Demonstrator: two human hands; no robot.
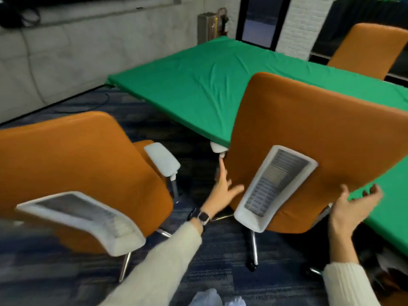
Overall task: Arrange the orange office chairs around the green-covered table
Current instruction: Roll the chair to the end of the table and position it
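Observation:
An orange office chair (pixel 309 138) with a white back panel stands pushed against the near edge of the green-covered table (pixel 194 85). My left hand (pixel 225 186) is open beside the chair's left side, fingers spread and touching or nearly touching its back. At the lower right edge of the chair back my right hand (pixel 353 206) is open, palm up. A second orange chair (pixel 72 164) stands to the left, away from the table. A third orange chair (pixel 371 49) sits at the far side.
Dark blue carpet (pixel 209 261) covers the floor. A grey sofa (pixel 55 58) runs along the left wall with a cable on the floor before it. A metal cabinet (pixel 207 25) and a white brick pillar (pixel 302 25) stand behind the table.

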